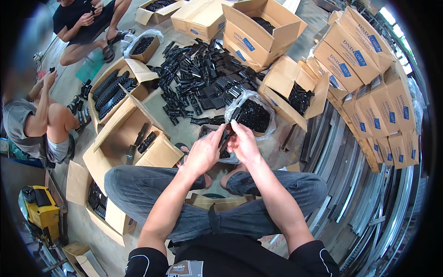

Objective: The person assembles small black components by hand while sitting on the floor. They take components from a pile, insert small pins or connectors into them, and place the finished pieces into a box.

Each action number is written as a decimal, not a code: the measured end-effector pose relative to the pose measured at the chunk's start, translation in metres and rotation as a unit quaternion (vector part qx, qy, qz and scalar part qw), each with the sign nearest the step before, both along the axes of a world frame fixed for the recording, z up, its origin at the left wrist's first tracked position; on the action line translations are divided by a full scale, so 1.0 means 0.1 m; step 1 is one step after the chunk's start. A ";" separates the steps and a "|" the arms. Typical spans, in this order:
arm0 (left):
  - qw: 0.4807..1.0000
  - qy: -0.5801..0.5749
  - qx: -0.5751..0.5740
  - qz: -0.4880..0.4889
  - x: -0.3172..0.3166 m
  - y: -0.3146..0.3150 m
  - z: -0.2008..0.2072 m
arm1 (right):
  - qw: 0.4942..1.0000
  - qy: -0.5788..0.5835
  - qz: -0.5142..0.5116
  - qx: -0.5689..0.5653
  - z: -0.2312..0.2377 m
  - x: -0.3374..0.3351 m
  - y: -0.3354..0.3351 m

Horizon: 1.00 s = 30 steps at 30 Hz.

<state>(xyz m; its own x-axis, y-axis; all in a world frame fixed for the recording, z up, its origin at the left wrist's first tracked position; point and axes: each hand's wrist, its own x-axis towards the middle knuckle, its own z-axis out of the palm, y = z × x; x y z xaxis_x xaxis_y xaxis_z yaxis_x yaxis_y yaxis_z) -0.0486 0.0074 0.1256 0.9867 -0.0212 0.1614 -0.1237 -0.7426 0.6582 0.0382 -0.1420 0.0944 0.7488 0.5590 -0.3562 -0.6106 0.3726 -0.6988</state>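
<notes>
Above my knees, both hands meet around a small black plastic part [236, 114] whose upper end sticks out between my fingers. My left hand [205, 150] pinches it from the left, and my right hand [243, 143] grips it from the right with thumb and fingers closed. The part's lower end is mostly covered by my fingers. Just below the hands sits a small bag-lined container [229, 159], partly hidden. Right beyond them is a clear plastic bag [271, 123] lining a container full of small black pieces [251, 115]. A large heap of similar black parts [194, 69] spreads on the floor ahead.
At left, an opened cardboard box [110, 154] holds a few black parts; another box [99, 122] holds longer black strips. Open boxes [249, 48] stand behind the heap. Stacked cartons [360, 60] and metal profiles [350, 184] line the right. Two people [34, 120] sit at left.
</notes>
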 end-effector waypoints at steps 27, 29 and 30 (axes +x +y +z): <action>0.837 0.220 -0.498 0.056 -0.06 0.12 -0.15 | 0.989 -0.070 0.085 -0.096 0.09 0.07 -0.01; 0.840 0.216 -0.495 0.058 -0.08 0.14 -0.18 | 0.983 -0.103 0.094 -0.120 0.10 0.06 0.03; 0.843 0.212 -0.491 0.058 -0.08 0.14 -0.18 | 0.982 -0.103 0.095 -0.123 0.11 0.06 0.03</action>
